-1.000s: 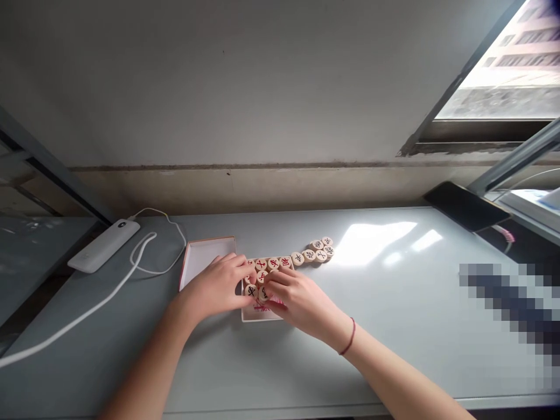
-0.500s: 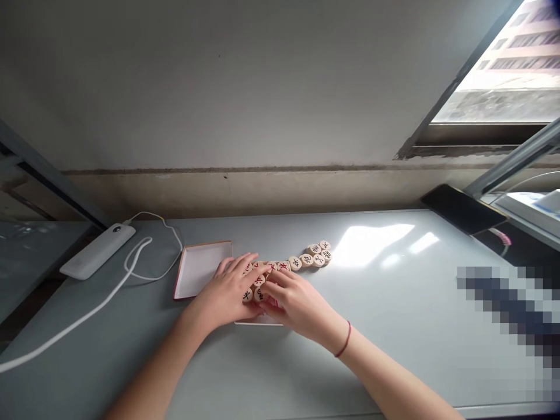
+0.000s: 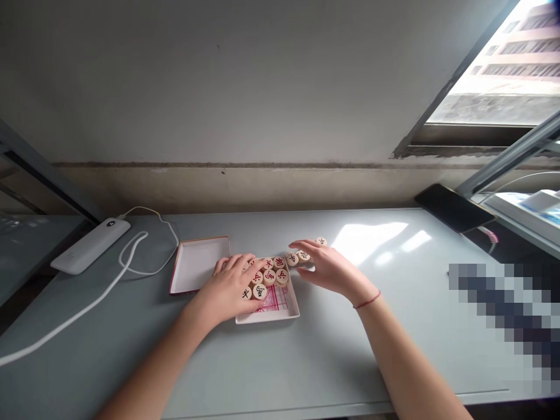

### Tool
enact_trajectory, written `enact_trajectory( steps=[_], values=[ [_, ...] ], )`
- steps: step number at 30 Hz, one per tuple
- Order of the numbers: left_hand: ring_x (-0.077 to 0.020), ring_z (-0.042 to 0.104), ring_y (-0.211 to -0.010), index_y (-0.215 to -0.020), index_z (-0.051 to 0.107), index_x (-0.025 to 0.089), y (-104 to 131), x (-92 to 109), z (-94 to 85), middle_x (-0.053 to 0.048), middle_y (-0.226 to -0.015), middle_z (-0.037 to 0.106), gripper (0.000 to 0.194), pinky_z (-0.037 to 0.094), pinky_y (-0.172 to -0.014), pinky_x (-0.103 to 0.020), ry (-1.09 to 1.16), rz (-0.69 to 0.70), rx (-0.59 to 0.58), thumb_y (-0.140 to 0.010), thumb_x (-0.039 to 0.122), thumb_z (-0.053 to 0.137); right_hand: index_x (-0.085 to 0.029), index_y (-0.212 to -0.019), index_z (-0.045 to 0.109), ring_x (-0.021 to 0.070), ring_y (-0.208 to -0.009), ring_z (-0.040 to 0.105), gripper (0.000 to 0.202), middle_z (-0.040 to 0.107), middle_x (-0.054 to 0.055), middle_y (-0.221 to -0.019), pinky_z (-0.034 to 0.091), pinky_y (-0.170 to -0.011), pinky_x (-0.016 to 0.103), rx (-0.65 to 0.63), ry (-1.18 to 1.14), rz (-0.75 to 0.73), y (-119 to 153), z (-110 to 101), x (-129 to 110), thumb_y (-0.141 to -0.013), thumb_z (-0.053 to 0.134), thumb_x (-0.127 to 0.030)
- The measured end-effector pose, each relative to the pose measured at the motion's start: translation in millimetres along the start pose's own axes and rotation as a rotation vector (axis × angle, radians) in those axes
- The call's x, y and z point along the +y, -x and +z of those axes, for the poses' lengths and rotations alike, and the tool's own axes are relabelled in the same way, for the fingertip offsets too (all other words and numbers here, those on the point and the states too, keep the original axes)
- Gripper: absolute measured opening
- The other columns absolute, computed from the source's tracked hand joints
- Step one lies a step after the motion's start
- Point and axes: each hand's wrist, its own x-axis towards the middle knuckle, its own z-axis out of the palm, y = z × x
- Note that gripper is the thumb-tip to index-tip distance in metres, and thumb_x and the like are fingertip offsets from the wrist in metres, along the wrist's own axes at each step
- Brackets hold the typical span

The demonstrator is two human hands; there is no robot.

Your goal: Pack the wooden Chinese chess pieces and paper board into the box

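Note:
Several round Chinese chess pieces [image 3: 269, 276] with red or black characters lie in rows in a shallow white box [image 3: 291, 309]. Over the box's left side rests my left hand [image 3: 227, 289], fingers spread across the pieces there and hiding some of them. My right hand [image 3: 330, 268] is just right of the box, thumb and fingers apart, above a line of loose pieces [image 3: 303, 255] on the desk. One more loose piece [image 3: 321, 241] shows beyond its knuckles; others may be covered by the hand.
The box lid [image 3: 199, 265] lies open side up at the left. Farther left are a white power bank [image 3: 90, 245] and a white cable [image 3: 100, 308]. A black phone [image 3: 455, 208] leans by the right-hand frame. A wall closes off the grey desk's back edge [image 3: 367, 208].
My right hand has moved right, out of the box to the loose pieces, and its fingers have spread. More pieces and the box's printed floor now show. My left hand stays over the box.

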Motion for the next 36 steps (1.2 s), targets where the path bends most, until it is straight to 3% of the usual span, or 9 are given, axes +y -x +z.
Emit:
enact_trajectory(
  steps=[3,9,13,17,20,26,32,36],
  values=[
    [-0.0275,0.041,-0.123,-0.135,0.039,0.029,0.0,-0.2,1.6,-0.007,-0.136,0.046,0.06,0.033,-0.101,-0.044,-0.003,-0.003,0.01,-0.079,0.041,0.056,-0.025,-0.123,0.054,0.0213,-0.096,0.064,0.05,0.06,0.005,-0.124,0.052,-0.077,0.032,-0.014,-0.009,-0.017,-0.4,0.4,0.4,-0.075,0.054,-0.014],
    [-0.0276,0.042,-0.122,-0.136,0.038,0.028,0.2,-0.7,3.8,-0.007,-0.137,0.045,0.061,0.032,-0.101,-0.042,-0.008,-0.014,-0.017,-0.079,0.042,0.056,-0.024,-0.118,0.058,0.0162,-0.078,0.065,0.045,0.06,0.005,-0.122,0.051,-0.073,0.031,0.073,0.031,0.088,0.5,-8.0,24.1,-0.076,0.049,-0.011],
    [-0.028,0.042,-0.122,-0.137,0.037,0.029,0.3,-2.0,7.4,-0.008,-0.136,0.046,0.061,0.032,-0.1,-0.043,-0.019,0.011,0.02,-0.08,0.041,0.055,-0.024,-0.111,0.063,0.0177,-0.087,0.064,0.044,0.062,0.004,-0.119,0.051,-0.075,0.029,0.023,0.017,0.121,-0.7,-4.7,26.7,-0.073,0.049,-0.008],
    [-0.0284,0.043,-0.122,-0.135,0.039,0.029,0.3,-2.7,7.8,-0.008,-0.136,0.046,0.06,0.034,-0.099,-0.043,-0.014,0.01,0.025,-0.079,0.042,0.058,-0.025,-0.112,0.063,0.0173,-0.086,0.064,0.037,0.063,0.003,-0.117,0.051,-0.074,0.028,0.016,-0.049,0.13,-0.5,-6.5,23.7,-0.079,0.048,-0.016],
    [-0.029,0.042,-0.123,-0.135,0.039,0.028,0.3,-2.5,6.8,-0.009,-0.137,0.045,0.062,0.034,-0.099,-0.044,-0.003,0.002,0.003,-0.078,0.042,0.058,-0.024,-0.116,0.062,0.0177,-0.082,0.066,0.034,0.066,0.005,-0.113,0.05,-0.071,0.029,0.033,-0.045,0.22,-4.1,-10.9,22.3,-0.087,0.045,-0.027],
    [-0.0284,0.041,-0.124,-0.136,0.038,0.028,-0.5,-0.5,2.4,-0.008,-0.138,0.044,0.063,0.034,-0.1,-0.045,0.04,-0.014,-0.037,-0.078,0.039,0.06,-0.022,-0.11,0.068,0.0188,-0.074,0.066,0.033,0.071,0.006,-0.098,0.047,-0.064,0.026,-0.052,0.049,0.357,-27.3,-17.1,18.2,-0.086,0.048,-0.031],
    [-0.0281,0.042,-0.125,-0.135,0.038,0.028,1.0,-0.5,-0.3,-0.008,-0.137,0.045,0.065,0.035,-0.1,-0.045,0.058,-0.016,-0.042,-0.076,0.038,0.062,-0.022,-0.103,0.07,0.0178,-0.07,0.064,0.031,0.072,0.005,-0.085,0.043,-0.061,0.024,-0.086,0.095,0.342,-37.8,-17.6,15.9,-0.087,0.044,-0.027],
    [-0.0285,0.043,-0.124,-0.135,0.039,0.027,1.5,-1.2,1.4,-0.008,-0.136,0.046,0.063,0.036,-0.1,-0.045,0.059,-0.006,-0.019,-0.077,0.04,0.062,-0.024,-0.09,0.072,0.0181,-0.065,0.063,0.029,0.071,0.004,-0.076,0.041,-0.057,0.024,-0.072,0.105,0.279,-33.2,-12.0,18.4,-0.088,0.045,-0.031]
  ],
)
